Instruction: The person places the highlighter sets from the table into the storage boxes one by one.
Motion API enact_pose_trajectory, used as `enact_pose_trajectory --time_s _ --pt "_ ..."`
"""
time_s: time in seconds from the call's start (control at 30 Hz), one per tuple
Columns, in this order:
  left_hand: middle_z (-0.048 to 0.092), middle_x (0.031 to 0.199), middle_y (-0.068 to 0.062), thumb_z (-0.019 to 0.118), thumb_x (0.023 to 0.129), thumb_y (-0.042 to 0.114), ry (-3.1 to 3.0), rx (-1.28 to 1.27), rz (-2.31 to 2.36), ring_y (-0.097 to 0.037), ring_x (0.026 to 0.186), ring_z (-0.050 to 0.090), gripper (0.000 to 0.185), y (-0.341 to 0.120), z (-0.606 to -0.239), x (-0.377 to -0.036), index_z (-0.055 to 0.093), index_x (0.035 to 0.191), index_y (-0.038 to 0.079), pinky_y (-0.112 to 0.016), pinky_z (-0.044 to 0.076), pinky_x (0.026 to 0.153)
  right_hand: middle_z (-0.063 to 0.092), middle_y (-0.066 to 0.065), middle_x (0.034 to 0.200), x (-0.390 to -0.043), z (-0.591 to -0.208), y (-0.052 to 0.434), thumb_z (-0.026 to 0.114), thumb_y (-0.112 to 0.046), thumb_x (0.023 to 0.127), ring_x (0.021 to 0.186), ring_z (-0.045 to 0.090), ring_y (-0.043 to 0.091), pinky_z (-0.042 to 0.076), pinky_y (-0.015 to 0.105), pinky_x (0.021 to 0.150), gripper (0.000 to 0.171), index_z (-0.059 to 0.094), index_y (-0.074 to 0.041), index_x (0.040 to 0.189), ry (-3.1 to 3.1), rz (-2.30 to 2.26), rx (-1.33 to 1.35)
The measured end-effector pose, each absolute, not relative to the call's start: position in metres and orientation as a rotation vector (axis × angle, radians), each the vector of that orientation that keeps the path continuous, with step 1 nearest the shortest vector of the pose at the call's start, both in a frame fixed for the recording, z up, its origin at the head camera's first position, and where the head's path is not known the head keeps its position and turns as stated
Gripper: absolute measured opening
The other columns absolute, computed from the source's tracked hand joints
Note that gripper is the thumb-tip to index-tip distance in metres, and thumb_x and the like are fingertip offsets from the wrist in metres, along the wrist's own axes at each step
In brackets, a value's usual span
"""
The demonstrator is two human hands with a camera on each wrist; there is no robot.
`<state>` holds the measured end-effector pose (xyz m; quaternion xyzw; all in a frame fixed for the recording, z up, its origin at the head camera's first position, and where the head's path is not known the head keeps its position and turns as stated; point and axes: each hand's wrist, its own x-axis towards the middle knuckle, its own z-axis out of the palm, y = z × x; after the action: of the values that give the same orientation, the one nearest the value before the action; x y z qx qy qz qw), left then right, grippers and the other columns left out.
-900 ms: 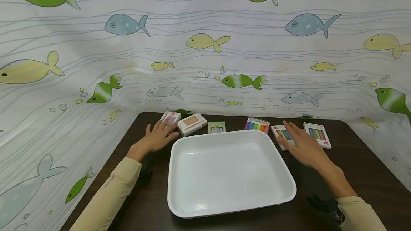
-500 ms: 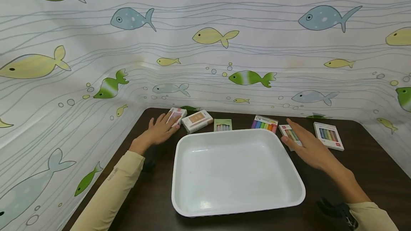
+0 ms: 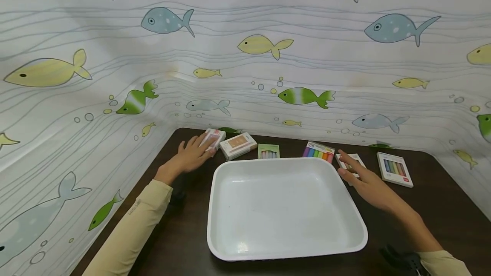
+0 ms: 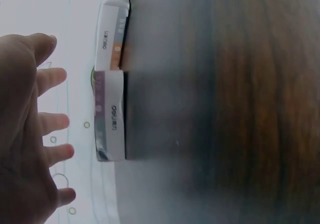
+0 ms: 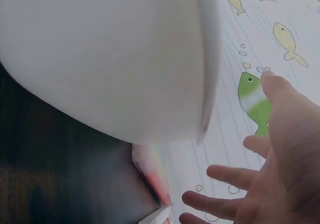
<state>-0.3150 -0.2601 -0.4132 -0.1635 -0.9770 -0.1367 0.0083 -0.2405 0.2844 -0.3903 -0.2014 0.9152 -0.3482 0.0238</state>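
Six small cardboard boxes lie in a row along the far edge of the dark wooden table (image 3: 441,208), behind a white rectangular plastic tray (image 3: 285,208). Left hand (image 3: 192,156): fingers straight and spread, tips resting on the pink-and-white box (image 3: 214,138) at the row's left end; tan-and-white box (image 3: 238,145) just beside it. Right hand (image 3: 364,180): fingers straight and spread, lying over a white box of coloured sticks (image 3: 350,163), at the tray's far right corner. Fish-patterned sheet (image 3: 245,54) behind.

Small print runs along the side of the purple box (image 4: 111,115) beside the orange box (image 4: 113,34), and on the left sleeve (image 3: 134,212); none is legible.
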Motion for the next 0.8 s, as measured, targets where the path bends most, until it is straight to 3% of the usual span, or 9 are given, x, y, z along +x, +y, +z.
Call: enact_pose_trajectory --time_s 0.2,0.37,0.5,0.8 --pt "0.015 0.165 -0.022 0.038 0.109 0.044 -3.067 -0.45 -0.415 -0.048 0.147 0.015 0.061 -0.266 -0.417 -0.316 0.028 0.162 0.015 -0.076 0.006 0.107 0.026 0.021 0.162 -0.244 -0.403 0.288 0.044 -0.031 0.111 0.134 0.041 0.054 0.038 0.075 0.093 0.063 0.012 -0.028 0.165 2.751 -1.191 -0.7" --pt "0.015 0.165 -0.021 0.04 0.109 0.044 -3.05 -0.433 -0.438 -0.049 0.146 0.016 0.064 -0.273 -0.424 -0.317 0.023 0.163 0.014 -0.077 0.007 0.106 0.02 0.018 0.165 -0.249 -0.41 0.288 0.044 -0.025 0.111 0.142 0.027 0.053 0.033 0.075 0.098 0.061 0.015 -0.028 0.164 2.641 -1.295 -0.775" --pt "0.012 0.166 -0.022 0.039 0.109 0.046 -3.055 -0.416 -0.464 -0.049 0.146 0.014 0.066 -0.279 -0.43 -0.319 0.021 0.163 0.014 -0.078 0.007 0.105 0.012 0.014 0.168 -0.249 -0.411 0.284 0.042 -0.025 0.111 0.144 0.021 0.054 0.039 0.072 0.096 0.058 0.018 -0.028 0.164 2.594 -1.329 -0.757" --pt "0.008 0.165 -0.024 0.035 0.107 0.056 -3.065 -0.365 -0.653 -0.051 0.146 0.009 0.074 -0.284 -0.438 -0.327 0.013 0.165 0.016 -0.079 0.002 0.103 0.005 0.009 0.169 -0.25 -0.421 0.289 0.05 -0.023 0.109 0.133 0.041 0.054 0.056 0.055 0.081 0.06 0.025 -0.022 0.164 2.38 -1.569 -0.612"
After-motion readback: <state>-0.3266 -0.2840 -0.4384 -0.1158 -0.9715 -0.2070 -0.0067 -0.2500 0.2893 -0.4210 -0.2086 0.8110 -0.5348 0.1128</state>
